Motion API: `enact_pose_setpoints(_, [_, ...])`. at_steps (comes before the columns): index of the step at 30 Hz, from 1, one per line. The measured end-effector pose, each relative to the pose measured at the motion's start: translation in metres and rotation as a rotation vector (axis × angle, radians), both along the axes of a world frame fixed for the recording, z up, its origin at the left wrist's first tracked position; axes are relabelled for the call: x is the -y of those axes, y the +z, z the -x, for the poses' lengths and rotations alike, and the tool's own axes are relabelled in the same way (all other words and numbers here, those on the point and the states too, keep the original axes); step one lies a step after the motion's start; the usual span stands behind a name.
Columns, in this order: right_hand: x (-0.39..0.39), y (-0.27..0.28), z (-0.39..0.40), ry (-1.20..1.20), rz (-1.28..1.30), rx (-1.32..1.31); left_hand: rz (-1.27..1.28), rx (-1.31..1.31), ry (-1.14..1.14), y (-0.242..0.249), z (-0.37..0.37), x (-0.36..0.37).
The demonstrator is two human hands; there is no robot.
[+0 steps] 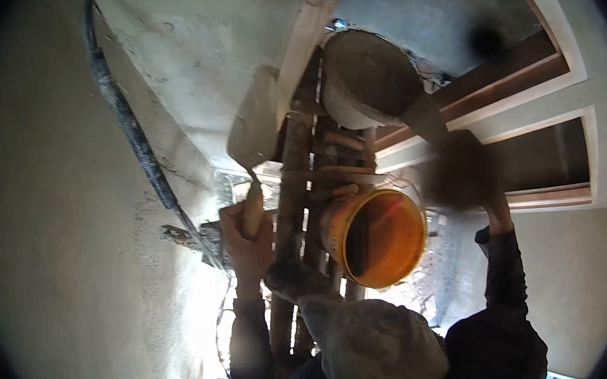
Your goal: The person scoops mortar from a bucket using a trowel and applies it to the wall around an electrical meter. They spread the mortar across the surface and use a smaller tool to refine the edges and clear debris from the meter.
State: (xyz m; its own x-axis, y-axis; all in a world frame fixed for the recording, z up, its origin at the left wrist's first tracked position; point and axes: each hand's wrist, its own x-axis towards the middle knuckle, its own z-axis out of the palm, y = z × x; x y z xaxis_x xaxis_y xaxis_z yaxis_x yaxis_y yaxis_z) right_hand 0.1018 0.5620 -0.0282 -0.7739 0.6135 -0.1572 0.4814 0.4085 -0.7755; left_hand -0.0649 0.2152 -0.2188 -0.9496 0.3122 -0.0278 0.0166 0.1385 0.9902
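Observation:
My left hand [249,249] is closed round the wooden handle of a trowel [255,125]. Its broad grey blade points up and away, close to the pale wall. My right hand [495,216] is mostly hidden by a dark, blurred patch; only the wrist side shows. From beyond that patch a flat grey tool [424,118] reaches over the rim of a round mortar tub [342,102], in line with my right arm. Between my arms stands a yellow-orange bucket [424,240], its open mouth towards me and its inside dark and orange.
Wooden poles [289,231] with gaps form a platform under the tub and bucket. My dusty knee [381,346] and dark shoe [297,279] are at the bottom. A dark, wrapped hose [129,122] hangs along the left wall [67,234]. Framed openings [537,185] lie to the right.

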Motion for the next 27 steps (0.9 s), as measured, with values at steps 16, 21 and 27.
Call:
enact_pose_setpoints(16, [-0.025,-0.047,-0.001,-0.181,-0.064,-0.298,0.036,-0.159,-0.318,0.126,0.025,-0.074])
enact_pose_setpoints(21, [-0.038,-0.046,0.035,-0.092,-0.409,-0.307,0.047,-0.117,-0.43,0.137,0.044,-0.119])
enact_pose_setpoints(27, [-0.047,-0.016,0.079,-0.095,-0.588,0.118,0.029,-0.04,-0.391,0.132,0.044,-0.128])
